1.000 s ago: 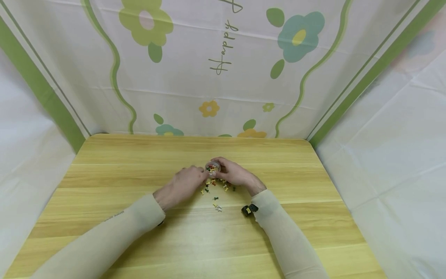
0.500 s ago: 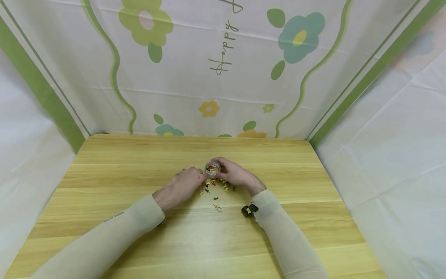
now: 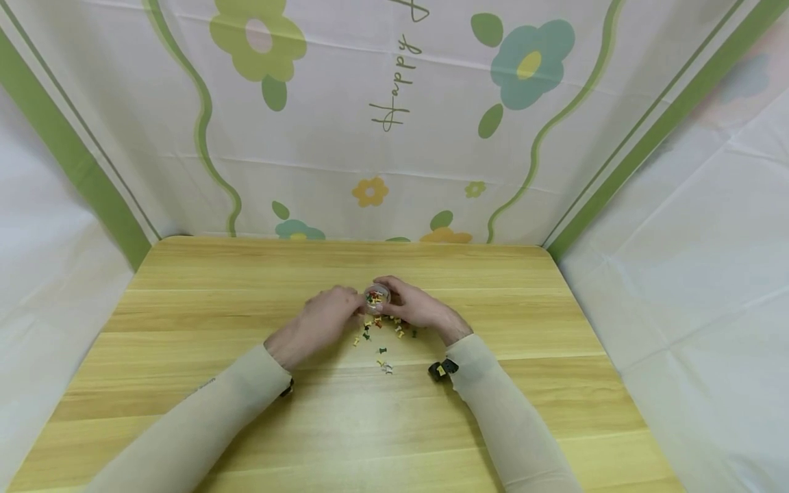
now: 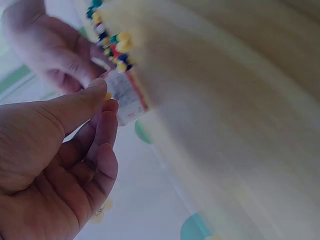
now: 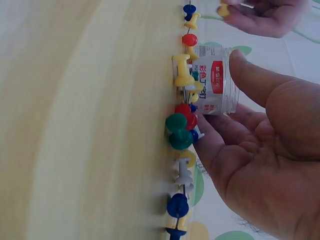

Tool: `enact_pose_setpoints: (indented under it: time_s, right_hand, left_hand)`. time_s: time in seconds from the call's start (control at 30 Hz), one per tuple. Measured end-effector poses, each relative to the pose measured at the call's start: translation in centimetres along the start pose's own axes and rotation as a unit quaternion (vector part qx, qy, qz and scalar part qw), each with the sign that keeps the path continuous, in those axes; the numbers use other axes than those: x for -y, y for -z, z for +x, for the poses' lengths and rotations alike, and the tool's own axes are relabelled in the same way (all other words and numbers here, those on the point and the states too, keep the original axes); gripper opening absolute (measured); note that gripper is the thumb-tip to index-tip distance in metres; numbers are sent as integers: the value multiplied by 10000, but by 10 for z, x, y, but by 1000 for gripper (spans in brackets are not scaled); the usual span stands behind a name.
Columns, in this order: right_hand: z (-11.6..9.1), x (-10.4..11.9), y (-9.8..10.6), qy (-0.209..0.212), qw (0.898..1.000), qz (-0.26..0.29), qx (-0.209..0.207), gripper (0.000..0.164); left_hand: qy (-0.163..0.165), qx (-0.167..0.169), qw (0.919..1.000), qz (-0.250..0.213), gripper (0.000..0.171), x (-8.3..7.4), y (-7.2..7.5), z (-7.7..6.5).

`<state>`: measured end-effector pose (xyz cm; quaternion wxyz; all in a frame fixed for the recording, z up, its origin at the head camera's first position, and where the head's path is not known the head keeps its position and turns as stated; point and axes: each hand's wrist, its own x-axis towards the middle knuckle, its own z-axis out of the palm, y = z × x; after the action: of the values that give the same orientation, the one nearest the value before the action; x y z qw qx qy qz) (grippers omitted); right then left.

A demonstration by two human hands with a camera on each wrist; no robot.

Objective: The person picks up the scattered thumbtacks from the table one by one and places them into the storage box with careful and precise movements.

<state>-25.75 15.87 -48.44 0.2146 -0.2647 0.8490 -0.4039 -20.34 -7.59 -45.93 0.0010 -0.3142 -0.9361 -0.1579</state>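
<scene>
A small clear jar (image 5: pixel 212 80) with a printed label stands on the table, several push pins inside it. My right hand (image 3: pixel 418 306) holds the jar from the right, thumb at its rim and fingers around its far side. Just left of the jar, my left hand (image 3: pixel 323 316) pinches a yellow push pin (image 5: pixel 223 9) between thumb and fingertips. In the left wrist view that yellow pin is mostly covered by the fingers. Loose push pins (image 5: pixel 182 70) in yellow, red, green, blue and white lie on the table on the near side of the jar.
The wooden table (image 3: pixel 493 418) ends at a patterned cloth (image 3: pixel 345 137) along its back edge. A few stray pins (image 3: pixel 385 368) lie nearer to me than the main scatter. A dark wrist device (image 3: pixel 442 370) sits by the right sleeve.
My left hand has risen slightly toward the jar's rim, and its forearm has shifted a little. The right hand keeps its hold on the jar, nearly still.
</scene>
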Motion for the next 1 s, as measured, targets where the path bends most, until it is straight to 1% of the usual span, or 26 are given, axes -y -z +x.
enact_pose_setpoints:
  time_s: [0.17, 0.3, 0.37, 0.43, 0.57, 0.67, 0.77, 1.0]
  right_hand:
    - [0, -2, 2, 87, 9994, 251, 199, 70]
    - [0, -3, 3, 163, 9989, 331, 280, 68]
    - [0, -4, 3, 190, 9990, 299, 281, 65]
    - [1, -4, 3, 223, 9990, 256, 278, 63]
    - [1, -2, 2, 229, 9991, 221, 276, 60]
    - [0, 0, 2, 212, 9993, 185, 261, 59]
    - [0, 1, 2, 202, 9994, 155, 236, 59]
    - [1, -2, 1, 152, 9997, 125, 131, 60]
  left_hand:
    - [22, -247, 9992, -298, 15, -1, 10, 3]
    - [93, -339, 9981, -510, 13, 0, 14, 7]
    - [175, -369, 9973, -612, 14, 0, 15, 10]
    - [333, -378, 9958, -768, 15, 1, 15, 13]
    - [728, -392, 9902, -1128, 17, 3, 14, 19]
    - [918, -442, 9866, -1275, 17, 4, 12, 23]
    - [1003, -503, 9854, -1277, 17, 4, 8, 26]
    - [1052, -572, 9840, -1317, 17, 3, -1, 31]
